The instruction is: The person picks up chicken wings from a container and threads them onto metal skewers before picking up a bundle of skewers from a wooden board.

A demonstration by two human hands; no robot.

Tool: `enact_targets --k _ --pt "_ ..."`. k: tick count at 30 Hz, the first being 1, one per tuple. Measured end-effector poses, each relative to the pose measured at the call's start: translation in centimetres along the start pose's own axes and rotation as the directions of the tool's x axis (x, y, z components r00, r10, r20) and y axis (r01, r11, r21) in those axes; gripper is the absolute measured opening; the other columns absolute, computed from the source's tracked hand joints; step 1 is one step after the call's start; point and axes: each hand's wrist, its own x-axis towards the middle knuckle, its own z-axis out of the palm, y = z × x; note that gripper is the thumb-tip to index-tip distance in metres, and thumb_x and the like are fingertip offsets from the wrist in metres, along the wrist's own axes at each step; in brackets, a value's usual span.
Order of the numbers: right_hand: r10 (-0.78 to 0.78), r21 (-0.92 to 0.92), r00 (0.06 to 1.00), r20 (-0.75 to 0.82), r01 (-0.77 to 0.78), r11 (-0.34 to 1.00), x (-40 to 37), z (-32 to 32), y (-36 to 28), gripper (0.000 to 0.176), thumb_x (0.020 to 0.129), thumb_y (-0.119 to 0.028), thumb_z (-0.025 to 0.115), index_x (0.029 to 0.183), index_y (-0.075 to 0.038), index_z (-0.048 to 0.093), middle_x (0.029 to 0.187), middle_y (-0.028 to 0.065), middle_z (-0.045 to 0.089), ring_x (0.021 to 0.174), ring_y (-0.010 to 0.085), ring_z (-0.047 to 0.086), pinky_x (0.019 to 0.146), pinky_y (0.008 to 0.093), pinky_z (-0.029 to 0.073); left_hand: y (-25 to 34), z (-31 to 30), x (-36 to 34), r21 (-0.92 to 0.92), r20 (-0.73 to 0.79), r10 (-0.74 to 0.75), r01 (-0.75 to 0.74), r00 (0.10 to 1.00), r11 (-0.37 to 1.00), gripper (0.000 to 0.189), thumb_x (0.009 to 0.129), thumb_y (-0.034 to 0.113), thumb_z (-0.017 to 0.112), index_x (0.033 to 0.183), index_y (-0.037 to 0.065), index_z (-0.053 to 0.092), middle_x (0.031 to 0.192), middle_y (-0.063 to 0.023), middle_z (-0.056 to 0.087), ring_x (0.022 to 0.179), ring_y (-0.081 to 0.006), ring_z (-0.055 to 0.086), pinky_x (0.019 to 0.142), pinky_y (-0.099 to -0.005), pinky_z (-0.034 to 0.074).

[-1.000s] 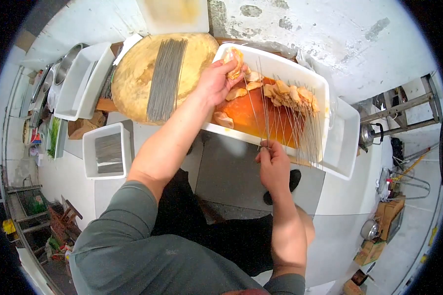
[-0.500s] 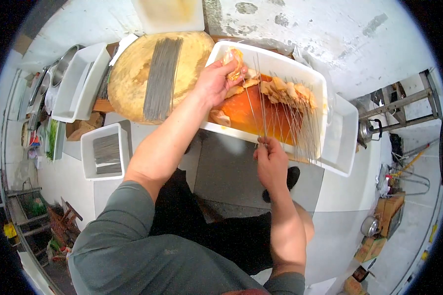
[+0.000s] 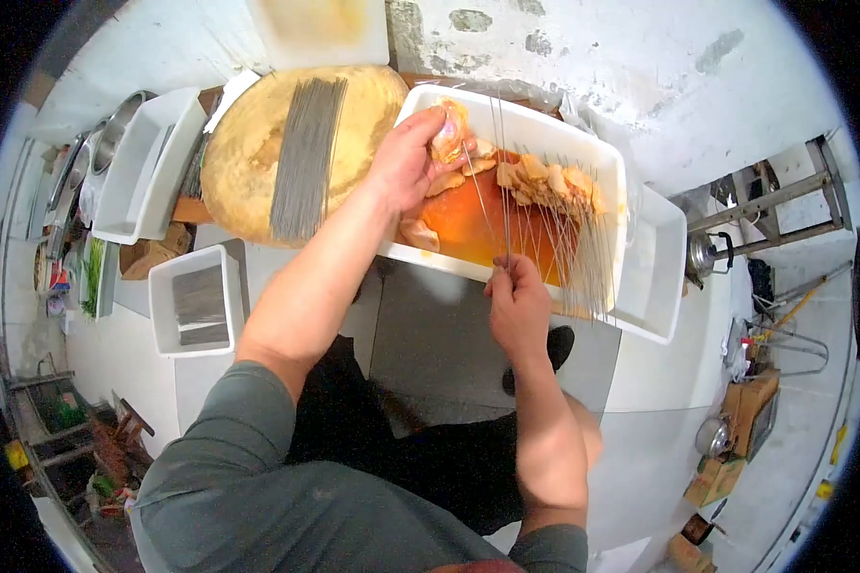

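Left hand [image 3: 406, 158]: pinched a meat piece [image 3: 448, 134] over the white tray [image 3: 613, 172].
Right hand [image 3: 518, 301]: fingers closed on a thin skewer [image 3: 505, 181].

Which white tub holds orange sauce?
The large tub the left hand reaches into, with skewered meat inside; the small tub at lower left holds only bare skewers.

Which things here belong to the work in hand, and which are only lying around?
In use: left hand holding a meat piece; right hand holding a skewer; white tub of sauce; loaded skewers; skewer bundle on the round board.
Lying about: long tray; kettle; cardboard box.
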Motion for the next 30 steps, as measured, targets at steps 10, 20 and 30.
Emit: enact_targets --k 10,20,30 --pt "-0.097 -0.074 0.995 -0.006 0.096 0.993 0.0 0.8 0.8 0.014 0.093 -0.011 0.050 0.098 0.001 0.057 0.065 0.0017 0.055 0.060 0.0084 0.050 0.057 0.0230 0.041 0.1 -0.6 0.6 -0.005 -0.031 0.067 -0.067 0.997 0.998 0.031 0.098 0.025 0.049 0.107 -0.003 0.057 0.101 -0.0111 0.064 0.089 -0.0204 0.064 0.079 -0.0331 0.052" --pt "-0.070 -0.111 0.998 0.000 0.070 0.991 0.1 0.6 -0.2 0.018 0.090 -0.014 0.052 0.101 -0.001 0.058 0.085 0.0215 0.065 0.078 0.0372 0.064 0.070 0.0418 0.049 0.0 -1.7 1.3 0.104 0.007 0.047 -0.048 0.999 0.993 0.035 0.096 0.028 0.049 0.112 -0.002 0.057 0.106 -0.0107 0.063 0.096 -0.0193 0.062 0.086 -0.0330 0.050" --pt "-0.035 -0.085 0.999 -0.021 0.033 0.996 1.1 0.7 -2.1 0.016 0.091 -0.013 0.051 0.099 0.000 0.058 0.074 0.0134 0.063 0.069 0.0248 0.063 0.063 0.0366 0.047 -1.8 -0.1 0.0 0.278 0.018 0.008 -0.013 1.000 0.961 0.029 0.094 0.030 0.053 0.100 0.003 0.059 0.087 -0.0055 0.063 0.072 -0.0131 0.059 0.058 -0.0272 0.048"
